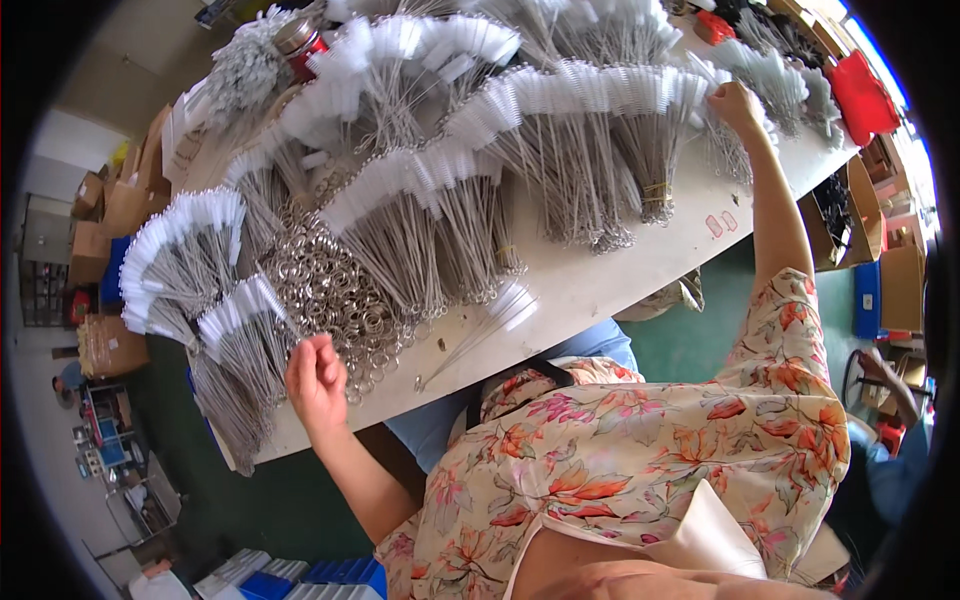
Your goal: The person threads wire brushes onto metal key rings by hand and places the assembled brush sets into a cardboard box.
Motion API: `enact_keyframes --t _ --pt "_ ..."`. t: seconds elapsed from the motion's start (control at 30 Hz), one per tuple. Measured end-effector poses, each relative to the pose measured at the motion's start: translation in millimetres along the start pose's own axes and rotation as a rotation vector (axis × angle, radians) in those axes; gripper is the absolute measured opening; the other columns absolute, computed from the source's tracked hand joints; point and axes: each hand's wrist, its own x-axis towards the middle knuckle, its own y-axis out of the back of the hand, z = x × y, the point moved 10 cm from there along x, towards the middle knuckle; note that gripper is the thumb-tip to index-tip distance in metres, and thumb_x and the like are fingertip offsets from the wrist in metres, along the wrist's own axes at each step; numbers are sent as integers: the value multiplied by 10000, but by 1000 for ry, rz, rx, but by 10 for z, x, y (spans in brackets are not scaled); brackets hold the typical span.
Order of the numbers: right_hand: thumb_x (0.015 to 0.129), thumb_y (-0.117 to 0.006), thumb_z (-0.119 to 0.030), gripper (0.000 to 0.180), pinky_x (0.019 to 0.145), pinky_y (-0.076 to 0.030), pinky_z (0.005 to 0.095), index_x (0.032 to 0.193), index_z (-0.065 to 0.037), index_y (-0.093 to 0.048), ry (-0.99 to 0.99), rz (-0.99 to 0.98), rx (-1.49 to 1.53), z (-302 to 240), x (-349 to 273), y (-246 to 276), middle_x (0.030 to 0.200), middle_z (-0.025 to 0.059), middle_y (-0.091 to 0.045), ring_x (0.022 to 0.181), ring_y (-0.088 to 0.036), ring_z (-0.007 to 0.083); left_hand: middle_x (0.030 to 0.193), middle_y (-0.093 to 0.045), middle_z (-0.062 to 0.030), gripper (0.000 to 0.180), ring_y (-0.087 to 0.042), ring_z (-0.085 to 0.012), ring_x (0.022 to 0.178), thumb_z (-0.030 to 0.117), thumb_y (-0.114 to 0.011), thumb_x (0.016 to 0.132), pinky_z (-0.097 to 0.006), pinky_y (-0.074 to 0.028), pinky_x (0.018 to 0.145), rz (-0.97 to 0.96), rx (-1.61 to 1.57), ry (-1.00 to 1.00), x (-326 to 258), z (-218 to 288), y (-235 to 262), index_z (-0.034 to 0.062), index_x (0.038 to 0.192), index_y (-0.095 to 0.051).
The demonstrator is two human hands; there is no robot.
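My right hand (pixel 737 107) reaches to the far right of the table, its fingers closed on the white head of a thin wire-handled brush in a bunch (pixel 722 140) there. My left hand (pixel 318 385) hovers over the near left edge of the table, fingers curled together. Whatever it may hold is too small to make out. Beside it lies a heap of metal split rings (pixel 335 285). Left of that hand is a fanned bunch of brushes (pixel 245 335). A few loose brushes (pixel 485 330) lie near the front edge.
Large rows of white-headed wire brushes (pixel 570 150) spread over the white table (pixel 640 255). A red jar with a metal lid (pixel 300 48) stands at the back. A red bag (pixel 862 97) and cardboard boxes (pixel 855 215) are at the right. Another person's arm (pixel 888 380) shows at far right.
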Motion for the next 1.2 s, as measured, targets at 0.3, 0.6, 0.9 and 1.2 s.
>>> enact_keyframes --t 0.3,0.6,0.9,1.2 --pt "840 -489 -354 296 650 -482 361 900 -113 -648 139 770 349 -363 -610 1637 703 112 -625 682 -602 260 675 -487 -1 239 -370 -46 479 166 -478 924 -172 -310 409 -85 188 -103 -102 127 -416 -28 956 -614" --pt "961 -356 -239 260 911 -460 440 942 -35 -516 596 -942 1956 -3809 -3085 781 1085 110 -509 1118 -459 233 699 -551 -36 219 -495 -66 529 7 -492 880 -203 -431 474 -275 423 -382 -262 259 -1365 -42 1079 -569" --pt "955 -402 -277 347 669 -443 246 1141 -16 -533 467 -1579 1979 -4633 -4017 438 1060 59 -569 885 -535 123 651 -551 -16 103 -496 -61 477 64 -591 856 -198 -413 438 -78 560 -431 -298 297 -922 0 785 -553" --pt "919 -470 -318 482 843 -450 322 1279 1 -428 434 -1838 2050 -4826 -4178 336 1183 100 -518 1054 -503 194 599 -533 -10 143 -468 -53 447 109 -614 848 -189 -388 406 -9 405 -385 -305 242 -644 0 768 -566"
